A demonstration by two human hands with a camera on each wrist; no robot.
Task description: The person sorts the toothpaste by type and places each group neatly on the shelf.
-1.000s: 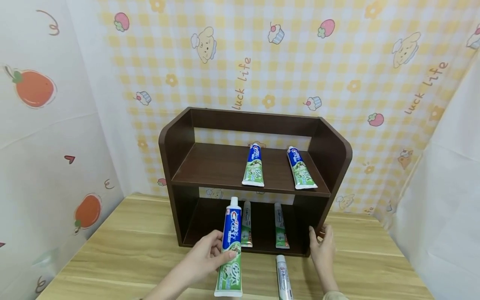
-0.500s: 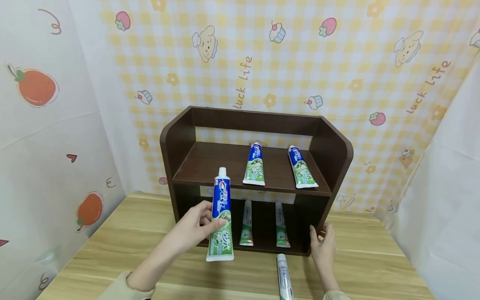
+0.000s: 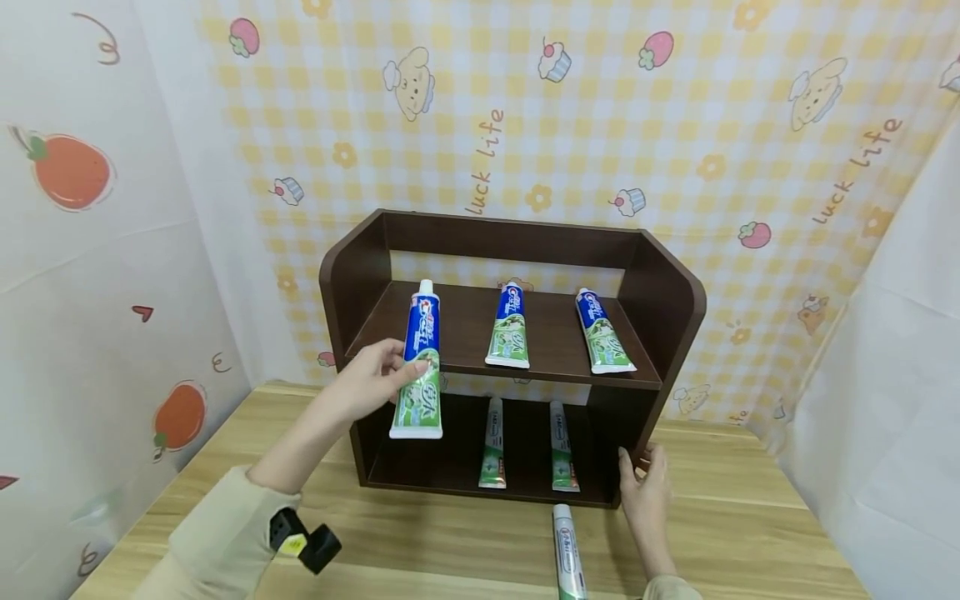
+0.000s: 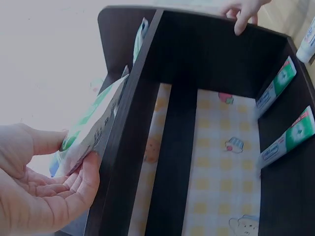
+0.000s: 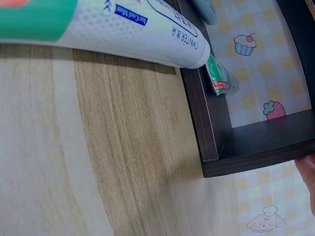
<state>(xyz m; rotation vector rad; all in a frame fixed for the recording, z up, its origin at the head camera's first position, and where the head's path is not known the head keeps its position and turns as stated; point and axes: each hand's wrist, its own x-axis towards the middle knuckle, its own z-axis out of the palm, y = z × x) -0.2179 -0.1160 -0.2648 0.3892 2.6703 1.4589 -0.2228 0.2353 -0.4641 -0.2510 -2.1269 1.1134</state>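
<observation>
My left hand [image 3: 372,379] pinches a blue and green Crest toothpaste tube [image 3: 417,367] between thumb and fingers. Cap up, the tube is at the left part of the upper board of the dark brown shelf [image 3: 457,340]. From the left wrist view, this held tube [image 4: 91,123] is beside the board's front edge; whether it touches is unclear. My right hand [image 3: 647,492] grips the shelf's right side panel low down, thumb on one side and fingers on the other. Two more Crest tubes, a middle one [image 3: 509,327] and a right one [image 3: 603,332], lie on the upper board.
On the lower board lie two grey-green toothpaste tubes, one near the middle [image 3: 492,443] and one further right [image 3: 562,447]. A white toothpaste tube [image 3: 567,550] lies on the wooden table [image 3: 750,517] before the shelf. A patterned cloth [image 3: 525,108] hangs behind.
My left hand has lifted the Crest tube up and to the left, from in front of the lower compartment to the upper board. The right hand stays on the side panel.
</observation>
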